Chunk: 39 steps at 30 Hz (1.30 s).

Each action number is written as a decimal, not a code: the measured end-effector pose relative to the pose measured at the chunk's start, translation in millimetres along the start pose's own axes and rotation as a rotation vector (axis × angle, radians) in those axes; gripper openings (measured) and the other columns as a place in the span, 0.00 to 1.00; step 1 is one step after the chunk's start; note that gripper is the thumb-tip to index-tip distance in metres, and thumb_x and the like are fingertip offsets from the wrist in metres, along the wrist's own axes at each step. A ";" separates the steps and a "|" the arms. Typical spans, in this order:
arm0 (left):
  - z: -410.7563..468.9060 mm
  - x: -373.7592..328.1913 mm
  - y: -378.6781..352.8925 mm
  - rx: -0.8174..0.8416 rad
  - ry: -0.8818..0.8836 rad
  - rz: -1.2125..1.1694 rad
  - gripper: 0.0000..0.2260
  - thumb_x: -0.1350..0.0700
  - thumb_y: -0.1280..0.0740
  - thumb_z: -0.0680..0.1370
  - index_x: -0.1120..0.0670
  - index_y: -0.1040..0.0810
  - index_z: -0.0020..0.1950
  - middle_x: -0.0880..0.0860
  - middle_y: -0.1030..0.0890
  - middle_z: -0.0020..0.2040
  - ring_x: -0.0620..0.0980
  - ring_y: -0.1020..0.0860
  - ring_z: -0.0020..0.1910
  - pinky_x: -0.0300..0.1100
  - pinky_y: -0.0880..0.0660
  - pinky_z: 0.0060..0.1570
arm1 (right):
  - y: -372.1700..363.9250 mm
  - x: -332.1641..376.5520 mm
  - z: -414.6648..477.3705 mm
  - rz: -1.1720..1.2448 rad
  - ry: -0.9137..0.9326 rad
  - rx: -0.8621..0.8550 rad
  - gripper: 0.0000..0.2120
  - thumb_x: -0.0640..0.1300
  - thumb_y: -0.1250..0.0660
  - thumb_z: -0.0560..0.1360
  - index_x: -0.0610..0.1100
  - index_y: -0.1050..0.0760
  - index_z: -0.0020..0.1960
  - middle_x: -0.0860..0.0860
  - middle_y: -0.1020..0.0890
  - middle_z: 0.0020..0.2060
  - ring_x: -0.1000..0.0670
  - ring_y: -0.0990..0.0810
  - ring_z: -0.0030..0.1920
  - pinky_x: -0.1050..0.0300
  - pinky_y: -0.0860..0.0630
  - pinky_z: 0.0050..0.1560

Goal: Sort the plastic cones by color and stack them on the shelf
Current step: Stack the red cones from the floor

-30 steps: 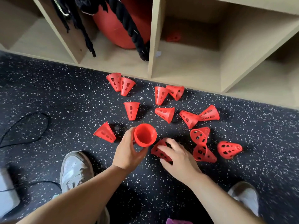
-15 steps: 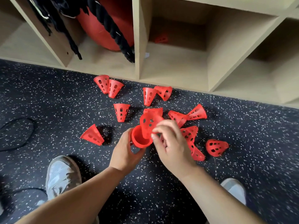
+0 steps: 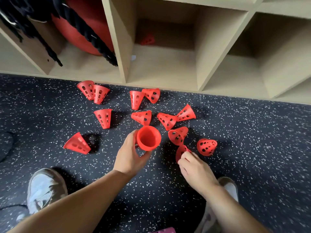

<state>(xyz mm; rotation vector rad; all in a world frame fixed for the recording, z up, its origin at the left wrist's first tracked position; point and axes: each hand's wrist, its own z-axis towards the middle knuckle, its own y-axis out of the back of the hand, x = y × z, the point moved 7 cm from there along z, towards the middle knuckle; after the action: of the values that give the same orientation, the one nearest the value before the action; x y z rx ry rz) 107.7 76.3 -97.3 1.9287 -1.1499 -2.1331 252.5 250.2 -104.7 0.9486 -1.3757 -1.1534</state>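
Several red perforated plastic cones lie scattered on the dark speckled floor in front of a wooden shelf (image 3: 198, 71). My left hand (image 3: 130, 153) grips a stack of red cones (image 3: 148, 138), its open wide end facing up at me. My right hand (image 3: 196, 169) pinches the rim of another red cone (image 3: 180, 152) lying on the floor just right of the stack. Loose cones lie at the left (image 3: 77, 144), at the right (image 3: 206, 146) and further back (image 3: 142, 116). One small red cone (image 3: 148, 40) sits deep in the middle shelf compartment.
A red ball (image 3: 80, 31) and thick black ropes (image 3: 94, 36) fill the left shelf compartment. The right compartment (image 3: 262, 64) holds nothing. My two shoes (image 3: 45, 187) (image 3: 228, 185) stand on the floor near the bottom. A black cable (image 3: 6, 145) lies at the far left.
My right hand put its cone into the stack held by my left hand, then dropped down to the right and took hold of another cone on the floor.
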 end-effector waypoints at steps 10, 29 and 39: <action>-5.3 -17.4 -21.7 0.002 0.020 -0.015 0.30 0.53 0.22 0.69 0.40 0.32 0.66 0.40 0.23 0.59 0.33 0.23 0.54 0.34 0.24 0.55 | 121.1 25.7 32.6 0.624 -0.018 -0.685 0.04 0.38 0.35 0.79 0.37 0.25 0.53 0.46 0.24 0.48 0.53 0.26 0.39 0.67 0.27 0.43; 0.5 -33.2 -20.2 0.008 -0.016 0.019 0.31 0.52 0.23 0.69 0.35 0.35 0.65 0.39 0.23 0.59 0.37 0.23 0.57 0.39 0.23 0.57 | 17.1 -39.3 55.6 -0.210 -0.175 0.056 0.23 0.33 0.25 0.66 0.42 0.22 0.60 0.48 0.25 0.62 0.45 0.22 0.54 0.51 0.19 0.49; 9.4 -29.1 2.3 -0.069 0.002 0.025 0.31 0.53 0.23 0.68 0.31 0.34 0.61 0.40 0.23 0.58 0.38 0.22 0.56 0.41 0.23 0.56 | 110.4 -5.9 68.7 0.392 -0.140 -0.572 0.16 0.50 0.26 0.68 0.40 0.20 0.50 0.49 0.22 0.50 0.47 0.21 0.46 0.57 0.23 0.45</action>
<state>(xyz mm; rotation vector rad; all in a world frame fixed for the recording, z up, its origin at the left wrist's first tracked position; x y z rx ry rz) 105.0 93.5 -72.0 1.8776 -1.0788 -2.1280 190.9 289.5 3.1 0.1836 -1.1702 -1.2223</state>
